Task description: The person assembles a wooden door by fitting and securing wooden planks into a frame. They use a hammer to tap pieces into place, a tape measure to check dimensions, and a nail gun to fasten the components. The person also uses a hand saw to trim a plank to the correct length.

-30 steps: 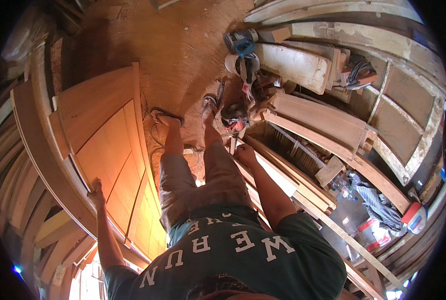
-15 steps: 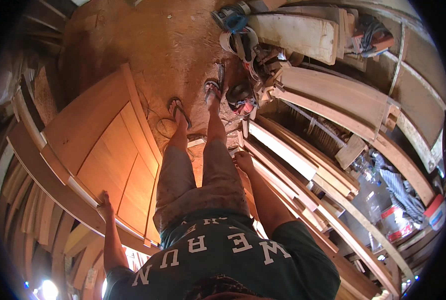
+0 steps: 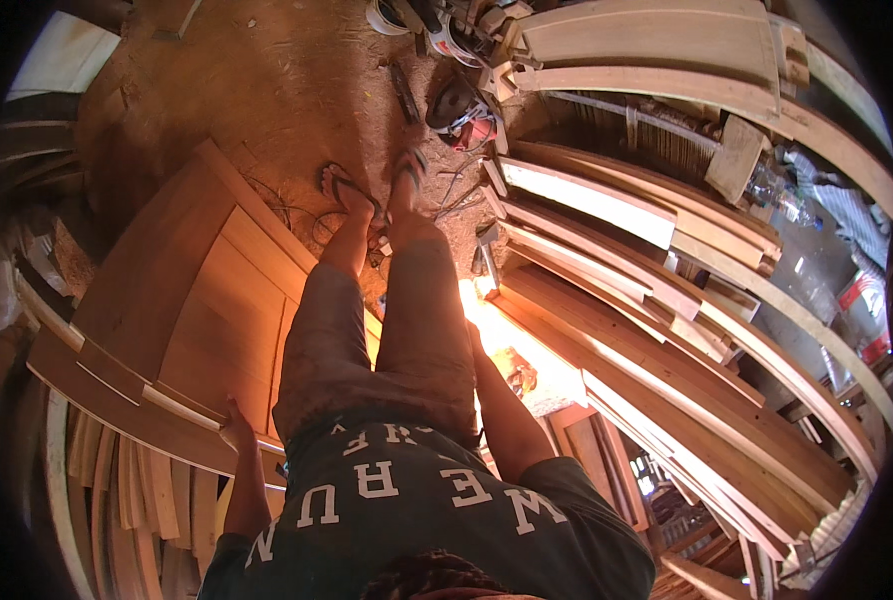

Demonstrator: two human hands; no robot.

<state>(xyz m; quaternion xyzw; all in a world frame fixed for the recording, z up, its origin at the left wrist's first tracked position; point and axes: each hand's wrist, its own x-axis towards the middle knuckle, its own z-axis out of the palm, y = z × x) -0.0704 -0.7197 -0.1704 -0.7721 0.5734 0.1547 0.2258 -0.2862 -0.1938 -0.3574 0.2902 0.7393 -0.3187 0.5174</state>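
A framed wooden panel (image 3: 227,290), like a cabinet door, lies to my left, its near edge close to my body. My left hand (image 3: 235,428) is by that near edge, fingers partly stretched out; whether it presses on the wood is unclear. On the other side, my right hand (image 3: 475,338) hangs along my right thigh against glaring light. Its fingers are hidden, and nothing shows in it. Long wooden boards (image 3: 657,365) run in a stack to the right of that arm.
Beyond my sandalled feet, a black and red power tool (image 3: 464,112) rests on the dusty floor (image 3: 257,90), with a dark cable (image 3: 312,222) nearby. Upright planks (image 3: 127,480) line the lower left. Plastic bottles (image 3: 779,190) and striped cloth (image 3: 847,215) lie among the right-hand timber.
My body and view have shifted, and my feet have changed position. My right hand has dropped closer to my thigh. The left hand has moved along the panel's near edge toward me.
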